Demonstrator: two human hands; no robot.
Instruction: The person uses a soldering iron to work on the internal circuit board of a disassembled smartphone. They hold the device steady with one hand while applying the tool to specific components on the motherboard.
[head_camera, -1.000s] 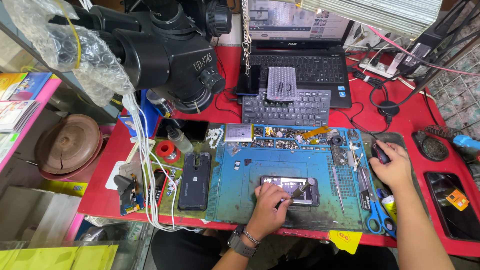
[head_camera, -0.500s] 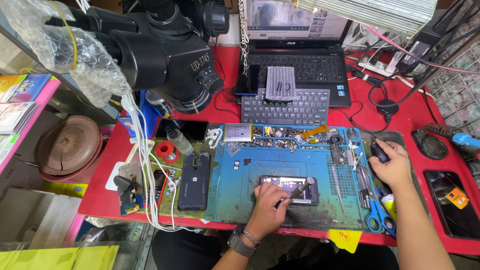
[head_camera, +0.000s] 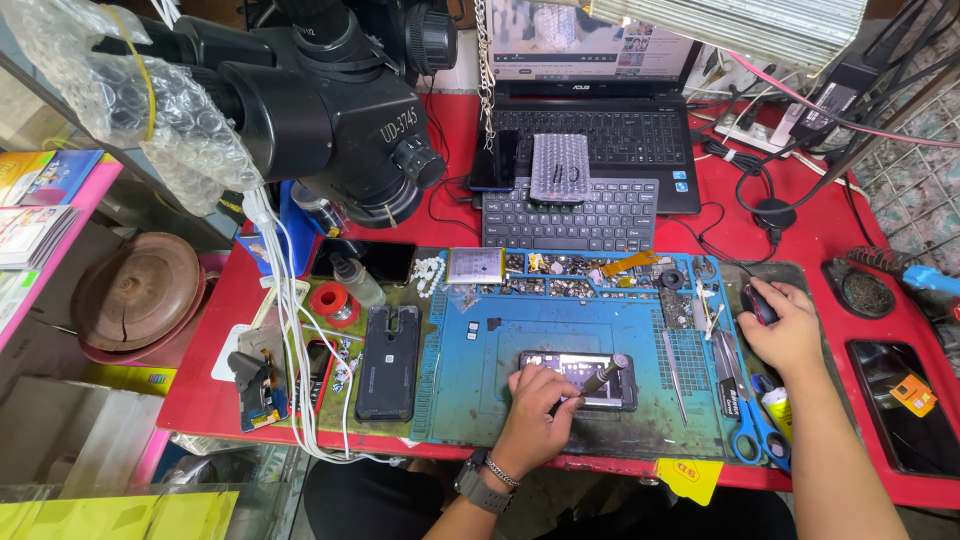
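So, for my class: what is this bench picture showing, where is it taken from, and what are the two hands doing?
The single view comes from a camera on the person's head, looking down at a red workbench. The left hand holds a slim dark metal-tipped tool over an opened dark smartphone, which lies on a blue rubber repair mat. The right hand rests on a dark computer mouse. Above hangs a large black microscope. Behind stand a black laptop and a separate grey keyboard. Blue-handled scissors lie on the mat's right edge.
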